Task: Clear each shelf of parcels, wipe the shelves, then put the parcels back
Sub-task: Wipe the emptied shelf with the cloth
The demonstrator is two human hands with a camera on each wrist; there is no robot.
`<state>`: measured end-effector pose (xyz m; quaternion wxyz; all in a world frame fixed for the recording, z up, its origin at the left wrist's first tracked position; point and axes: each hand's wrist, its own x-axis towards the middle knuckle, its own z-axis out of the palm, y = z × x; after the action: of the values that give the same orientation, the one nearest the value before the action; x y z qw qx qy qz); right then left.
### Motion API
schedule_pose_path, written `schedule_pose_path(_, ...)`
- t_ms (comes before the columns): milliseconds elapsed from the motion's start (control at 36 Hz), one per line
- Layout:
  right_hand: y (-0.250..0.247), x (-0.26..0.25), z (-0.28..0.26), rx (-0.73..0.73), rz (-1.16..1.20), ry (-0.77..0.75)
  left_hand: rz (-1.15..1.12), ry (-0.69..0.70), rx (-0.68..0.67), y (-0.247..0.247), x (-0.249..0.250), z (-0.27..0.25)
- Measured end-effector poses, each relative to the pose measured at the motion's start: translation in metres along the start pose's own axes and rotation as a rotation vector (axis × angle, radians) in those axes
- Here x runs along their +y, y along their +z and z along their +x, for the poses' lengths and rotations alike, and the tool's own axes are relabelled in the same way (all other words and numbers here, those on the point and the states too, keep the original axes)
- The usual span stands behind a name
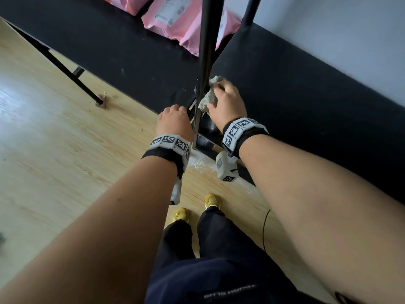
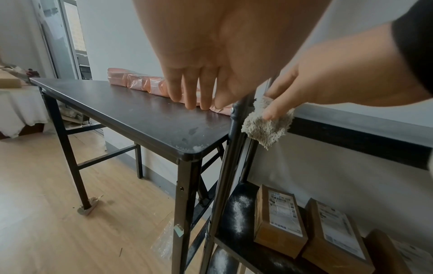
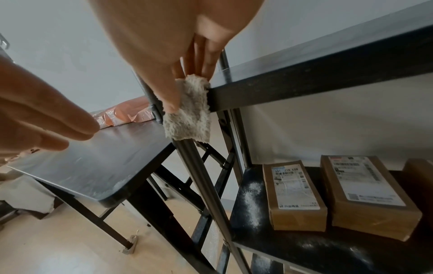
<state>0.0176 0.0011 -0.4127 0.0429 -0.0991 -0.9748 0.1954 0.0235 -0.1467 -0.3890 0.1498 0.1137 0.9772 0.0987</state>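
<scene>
My right hand (image 1: 228, 99) pinches the fluffy beige rag (image 3: 187, 115) against the grey metal shelf post (image 3: 201, 178); left hand (image 2: 199, 61), fingers straight, hovers beside it.

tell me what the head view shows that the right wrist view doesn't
Only the head view shows the person's yellow shoes, dark trousers and the tagged wristbands. Only the right wrist view shows the brown boxes on the lower shelf, with white powder beside them. Both show the right hand gripping the grey cloth at the metal post, the left hand, the black table and the pink parcels.
</scene>
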Motion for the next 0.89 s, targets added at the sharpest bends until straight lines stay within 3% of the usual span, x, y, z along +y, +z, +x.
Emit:
schedule_pose_path(194, -0.004, -0.008, 0.013, 0.003, -0.116, -0.016, 0.019, 0.021, -0.014, 0.000, 0.001, -0.001)
schedule_pose_path(444, -0.008, -0.006, 0.007, 0.020, -0.089, 0.032, 0.076, 0.069, -0.006, 0.002, 0.002, -0.005)
schedule_pose_path(889, -0.034, 0.066, -0.063, 0.111, -0.147, 0.225, 0.087, 0.187, -0.035, 0.016, 0.044, -0.027)
